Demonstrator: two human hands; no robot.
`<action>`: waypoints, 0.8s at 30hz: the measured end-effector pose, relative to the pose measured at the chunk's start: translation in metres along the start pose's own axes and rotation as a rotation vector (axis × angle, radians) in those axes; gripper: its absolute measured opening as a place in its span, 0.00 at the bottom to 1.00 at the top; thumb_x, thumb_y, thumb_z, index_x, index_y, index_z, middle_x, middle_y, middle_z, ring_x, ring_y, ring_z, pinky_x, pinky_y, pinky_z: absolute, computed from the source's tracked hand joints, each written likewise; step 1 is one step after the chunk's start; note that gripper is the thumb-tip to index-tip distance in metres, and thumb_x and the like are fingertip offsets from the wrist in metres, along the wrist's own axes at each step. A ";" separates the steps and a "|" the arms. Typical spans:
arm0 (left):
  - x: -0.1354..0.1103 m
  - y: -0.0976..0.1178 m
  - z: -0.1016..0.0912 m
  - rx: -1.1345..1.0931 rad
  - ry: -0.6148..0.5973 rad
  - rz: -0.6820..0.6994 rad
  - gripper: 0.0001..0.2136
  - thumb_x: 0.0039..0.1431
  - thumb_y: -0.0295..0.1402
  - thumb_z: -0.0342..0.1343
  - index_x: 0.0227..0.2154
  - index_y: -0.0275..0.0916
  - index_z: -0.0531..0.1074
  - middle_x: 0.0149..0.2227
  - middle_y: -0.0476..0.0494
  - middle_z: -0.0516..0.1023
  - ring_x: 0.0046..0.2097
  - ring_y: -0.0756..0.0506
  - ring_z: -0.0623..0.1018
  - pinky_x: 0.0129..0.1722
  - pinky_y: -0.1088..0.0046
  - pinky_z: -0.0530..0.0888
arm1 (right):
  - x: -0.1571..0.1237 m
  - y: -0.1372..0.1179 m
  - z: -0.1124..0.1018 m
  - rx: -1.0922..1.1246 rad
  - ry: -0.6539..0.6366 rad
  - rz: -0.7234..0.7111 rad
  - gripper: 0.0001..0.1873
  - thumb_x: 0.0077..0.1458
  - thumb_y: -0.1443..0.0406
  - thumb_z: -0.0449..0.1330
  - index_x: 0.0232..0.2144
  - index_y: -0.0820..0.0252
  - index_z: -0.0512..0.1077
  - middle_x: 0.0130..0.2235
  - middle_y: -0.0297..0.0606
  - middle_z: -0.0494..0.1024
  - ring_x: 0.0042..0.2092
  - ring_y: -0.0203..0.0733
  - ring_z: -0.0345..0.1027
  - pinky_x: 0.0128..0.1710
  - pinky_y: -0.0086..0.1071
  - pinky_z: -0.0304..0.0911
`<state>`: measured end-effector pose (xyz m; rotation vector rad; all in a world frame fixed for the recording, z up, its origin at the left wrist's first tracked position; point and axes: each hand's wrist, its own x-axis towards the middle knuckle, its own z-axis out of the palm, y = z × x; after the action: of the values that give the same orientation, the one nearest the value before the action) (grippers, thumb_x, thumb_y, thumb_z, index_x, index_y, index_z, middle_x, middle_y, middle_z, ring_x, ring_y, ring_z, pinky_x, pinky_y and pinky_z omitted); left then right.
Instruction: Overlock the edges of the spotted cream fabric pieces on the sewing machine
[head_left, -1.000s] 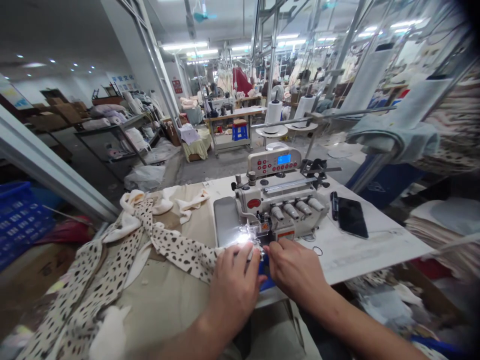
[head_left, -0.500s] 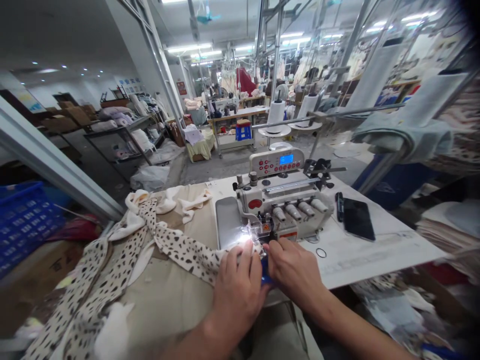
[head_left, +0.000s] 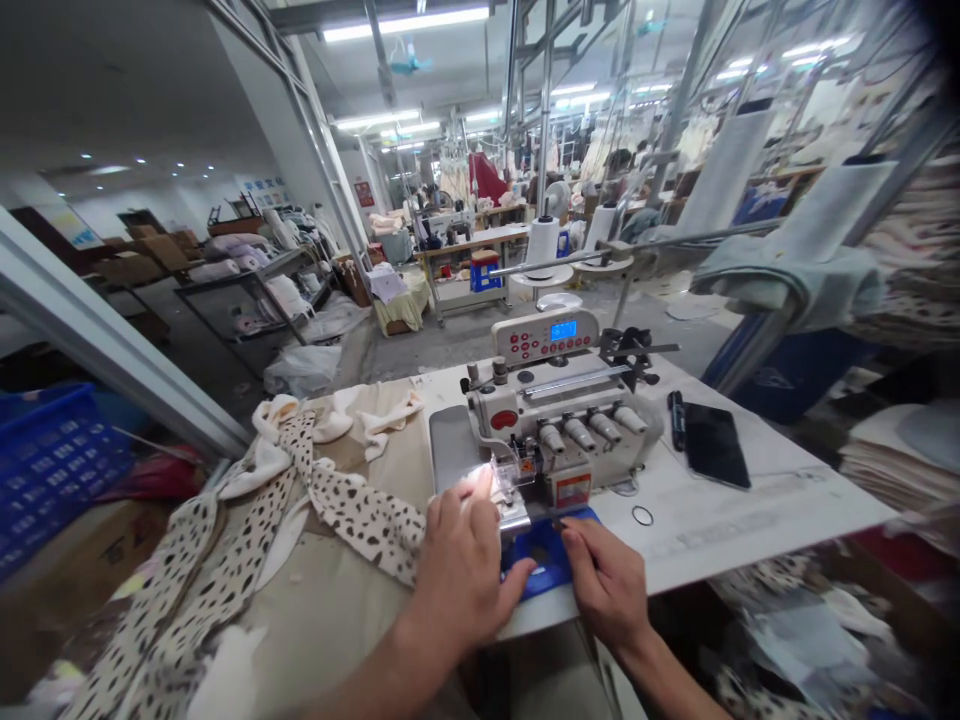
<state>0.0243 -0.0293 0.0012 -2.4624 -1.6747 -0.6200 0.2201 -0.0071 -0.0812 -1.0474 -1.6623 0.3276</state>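
An overlock sewing machine (head_left: pixel 555 410) with a lit needle area stands on the white table. My left hand (head_left: pixel 465 560) lies over the end of a cream fabric strip with black spots (head_left: pixel 367 515), beside the presser area. Its fingers are stretched out and its thumb points apart to the right. My right hand (head_left: pixel 607 580) is closed at the right part of a blue tray (head_left: pixel 551 560), in front of the machine. A small dark tip shows at its fingers, too small to name. The strip's end is hidden under my left hand.
A phone (head_left: pixel 716 445) and a black marker-like object (head_left: pixel 676 420) lie right of the machine, near a black ring (head_left: pixel 642 516). More spotted strips (head_left: pixel 217 560) hang over the left side. White thread cones (head_left: pixel 724 170) stand behind on the right. A blue basket (head_left: pixel 60 460) is at far left.
My right hand has moved away from the needle area, right and down towards me. The blue tray is now more visible. My left thumb has spread out from the hand.
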 end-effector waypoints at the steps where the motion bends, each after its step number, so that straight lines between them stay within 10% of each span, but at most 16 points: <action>1: 0.006 -0.004 -0.002 -0.015 -0.023 -0.019 0.31 0.54 0.45 0.65 0.55 0.33 0.64 0.54 0.30 0.72 0.56 0.30 0.66 0.55 0.46 0.67 | -0.002 0.003 0.002 0.044 0.020 0.008 0.12 0.67 0.65 0.53 0.37 0.60 0.77 0.33 0.39 0.81 0.34 0.40 0.75 0.35 0.31 0.70; 8: 0.033 -0.027 -0.014 -0.093 -0.130 -0.115 0.27 0.57 0.46 0.63 0.53 0.34 0.66 0.50 0.32 0.75 0.56 0.31 0.68 0.56 0.47 0.65 | -0.011 0.018 0.009 0.140 0.029 0.035 0.11 0.65 0.64 0.55 0.38 0.58 0.78 0.36 0.40 0.82 0.37 0.43 0.77 0.37 0.33 0.72; 15: 0.011 -0.043 -0.011 -0.079 0.034 -0.158 0.16 0.67 0.33 0.49 0.56 0.35 0.68 0.58 0.32 0.70 0.56 0.35 0.68 0.55 0.53 0.68 | -0.011 0.011 0.006 0.178 -0.078 -0.046 0.09 0.64 0.61 0.56 0.40 0.58 0.74 0.35 0.39 0.79 0.35 0.43 0.74 0.35 0.33 0.69; 24: -0.005 -0.002 -0.024 -0.160 -0.167 -0.218 0.04 0.63 0.30 0.53 0.38 0.41 0.73 0.38 0.44 0.75 0.41 0.43 0.76 0.40 0.68 0.72 | -0.002 0.005 0.010 0.297 -0.192 -0.016 0.16 0.69 0.62 0.48 0.28 0.57 0.67 0.29 0.35 0.70 0.31 0.38 0.66 0.32 0.29 0.63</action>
<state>0.0142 -0.0405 0.0207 -2.5202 -2.0536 -0.6077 0.2140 -0.0025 -0.0896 -0.7993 -1.7264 0.6603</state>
